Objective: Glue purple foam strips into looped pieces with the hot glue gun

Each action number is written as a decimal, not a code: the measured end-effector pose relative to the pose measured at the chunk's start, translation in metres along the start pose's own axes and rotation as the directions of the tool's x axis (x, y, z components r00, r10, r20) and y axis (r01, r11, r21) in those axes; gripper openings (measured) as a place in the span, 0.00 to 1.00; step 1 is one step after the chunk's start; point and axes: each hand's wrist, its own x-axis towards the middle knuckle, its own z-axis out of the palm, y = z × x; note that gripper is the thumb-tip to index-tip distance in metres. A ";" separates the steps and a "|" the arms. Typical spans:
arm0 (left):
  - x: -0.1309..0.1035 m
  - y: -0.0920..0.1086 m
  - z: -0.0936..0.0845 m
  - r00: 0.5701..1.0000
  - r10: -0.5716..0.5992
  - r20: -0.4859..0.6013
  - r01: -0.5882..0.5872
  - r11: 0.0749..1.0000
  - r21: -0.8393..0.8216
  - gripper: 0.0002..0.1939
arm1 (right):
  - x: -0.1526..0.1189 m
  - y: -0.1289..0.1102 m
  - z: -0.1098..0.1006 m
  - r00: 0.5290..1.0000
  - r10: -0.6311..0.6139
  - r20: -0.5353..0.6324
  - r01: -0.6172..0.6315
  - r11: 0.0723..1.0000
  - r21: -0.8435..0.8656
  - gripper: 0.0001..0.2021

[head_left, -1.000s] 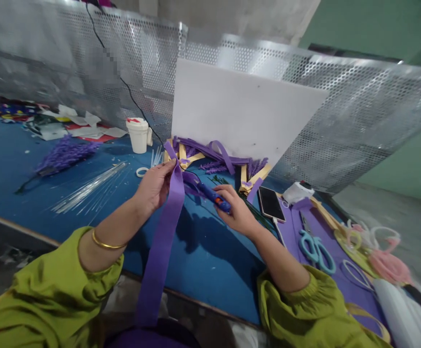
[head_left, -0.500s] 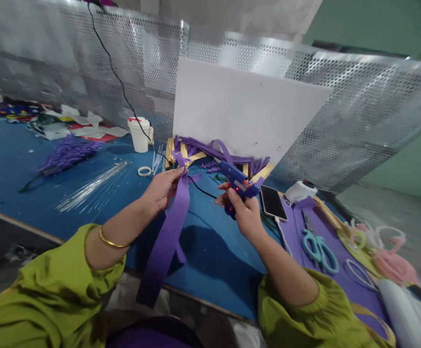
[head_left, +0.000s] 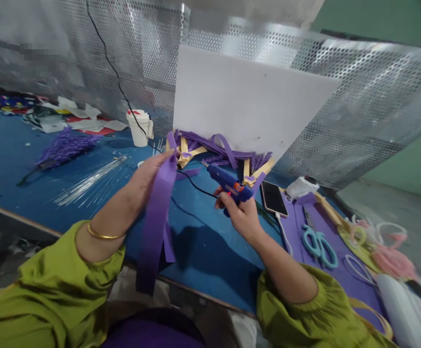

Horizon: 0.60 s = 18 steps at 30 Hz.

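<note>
A long purple ribbon hangs from my left hand, whose fingers pinch it close to its upper end. Its lower end drops past the table's front edge. My right hand is wrapped around a blue glue gun with orange parts and a small red light. The nozzle points up and left, toward the ribbon but apart from it. Behind both hands lie purple strips and flower sprigs with gold-coloured bands, against a white board.
Left on the blue table lie a purple flower bunch and clear thin sticks. A white cup stands behind. At right are a phone, blue-handled scissors and pink ribbon rolls. A black cord crosses the workspace.
My left hand has shifted left and turned with the ribbon. The glue gun in my right hand has moved slightly left and down. The camera view has tilted a little downward.
</note>
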 end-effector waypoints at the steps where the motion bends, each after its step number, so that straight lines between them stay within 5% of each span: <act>1: 0.000 0.009 -0.004 0.997 -0.067 0.025 0.069 0.994 -0.081 0.11 | 0.001 0.001 0.000 0.999 0.010 -0.031 -0.010 1.000 0.004 0.18; 4: 0.005 0.025 -0.012 0.994 -0.054 0.096 0.073 0.975 -0.208 0.13 | 0.005 0.003 -0.001 0.994 0.042 -0.103 -0.040 0.999 0.026 0.20; 7: 0.012 0.014 -0.011 0.997 -0.079 0.006 0.079 0.995 -0.067 0.12 | 0.005 0.004 0.000 0.991 0.046 -0.124 -0.042 0.998 0.038 0.19; 12: 0.019 -0.022 -0.004 0.998 0.003 -0.061 0.007 0.986 0.169 0.05 | -0.006 -0.002 0.003 0.998 -0.063 0.002 0.063 0.998 -0.025 0.14; 18: 0.004 -0.027 0.003 0.989 0.133 -0.067 -0.118 0.974 0.193 0.08 | -0.018 -0.001 0.007 0.985 -0.141 0.104 0.154 0.979 -0.131 0.09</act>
